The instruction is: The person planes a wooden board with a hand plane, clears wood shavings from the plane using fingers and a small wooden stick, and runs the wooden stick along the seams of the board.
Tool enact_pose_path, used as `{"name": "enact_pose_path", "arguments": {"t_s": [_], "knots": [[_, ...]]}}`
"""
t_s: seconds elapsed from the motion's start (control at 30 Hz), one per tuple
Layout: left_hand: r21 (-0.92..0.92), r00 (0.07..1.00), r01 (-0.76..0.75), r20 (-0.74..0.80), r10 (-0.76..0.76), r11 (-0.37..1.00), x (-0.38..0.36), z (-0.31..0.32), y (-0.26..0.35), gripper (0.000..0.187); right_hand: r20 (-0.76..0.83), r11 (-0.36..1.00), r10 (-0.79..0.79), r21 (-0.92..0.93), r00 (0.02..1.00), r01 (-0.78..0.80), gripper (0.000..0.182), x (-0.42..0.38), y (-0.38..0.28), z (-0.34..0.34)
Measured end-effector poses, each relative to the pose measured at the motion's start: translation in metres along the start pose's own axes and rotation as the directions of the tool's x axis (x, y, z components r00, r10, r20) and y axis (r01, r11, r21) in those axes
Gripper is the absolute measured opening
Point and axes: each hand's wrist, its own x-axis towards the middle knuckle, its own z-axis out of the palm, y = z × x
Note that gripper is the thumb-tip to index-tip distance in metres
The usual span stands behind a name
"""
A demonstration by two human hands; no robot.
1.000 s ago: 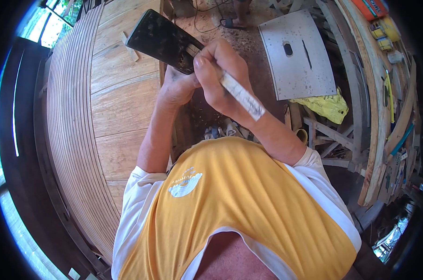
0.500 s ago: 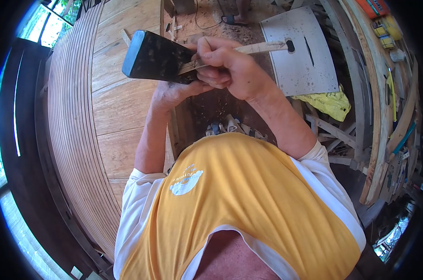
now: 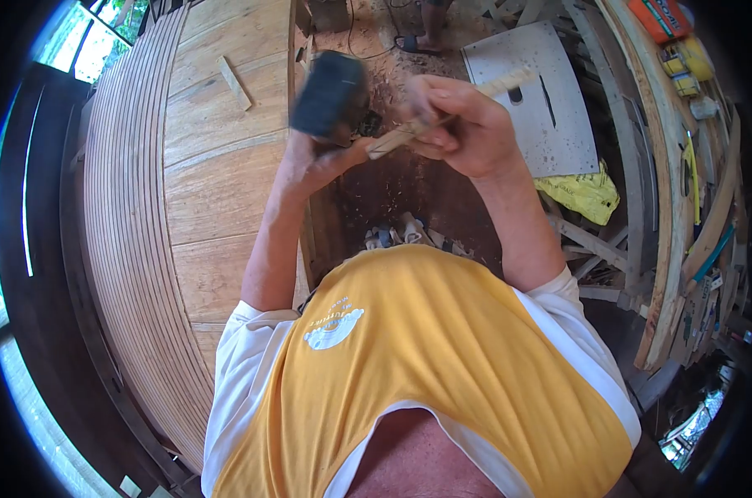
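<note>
My left hand (image 3: 309,170) is wrapped around a dark, box-shaped object (image 3: 333,95) from below. The object is blurred, with a flat blue-grey face turned up to the left. Between the fingers of my right hand (image 3: 475,129) is a narrow wooden stick (image 3: 392,139), slanting from lower left to upper right. Its lower end lies right by my left thumb and the dark object's side. The stick's far end is smeared by motion over the pale sheet.
To the left runs a wooden panel surface (image 3: 214,203) with a loose wood strip (image 3: 235,84) on it and ribbed boards (image 3: 131,191) beside it. A pale sheet (image 3: 535,100) and yellow bag (image 3: 581,195) lie right. A person's sandalled foot (image 3: 417,43) is beyond, amid shavings.
The dark object has swung right and turned more upright in my left hand. My right hand has moved right with the stick, opening a gap between it and the object.
</note>
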Motion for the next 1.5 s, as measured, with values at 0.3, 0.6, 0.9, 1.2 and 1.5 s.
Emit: {"name": "enact_pose_path", "arguments": {"t_s": [0.3, 0.6, 0.9, 1.2, 1.5], "knots": [[0.967, 0.961, -0.252, 0.254, 0.111, -0.033, 0.025, -0.008, 0.044, 0.076, -0.545, 0.702, -0.466, -0.708, 0.697, -0.085, 0.015, -0.073, -0.003, -0.025], [0.827, 0.828, -0.561, 0.561, 0.007, 0.038, 0.062, 0.058, -0.001, 0.054, -0.189, 0.209, -0.422, -0.972, 0.887, -0.108, 0.012, -0.069, 0.017, -0.012], [0.767, 0.765, -0.629, 0.639, -0.073, 0.126, 0.114, 0.123, -0.03, 0.075, -0.235, 0.33, -0.477, -0.941, 0.847, -0.076, 0.009, -0.11, -0.023, -0.065], [0.69, 0.677, -0.703, 0.723, -0.137, 0.171, 0.144, 0.197, -0.054, 0.074, -0.474, 0.48, -0.547, -0.853, 0.69, -0.206, 0.007, -0.169, -0.048, -0.103], [0.703, 0.683, -0.673, 0.71, -0.173, 0.23, 0.155, 0.232, -0.087, 0.088, -0.709, 0.626, -0.611, -0.705, 0.352, -0.333, 0.017, -0.291, -0.123, -0.132]]}}
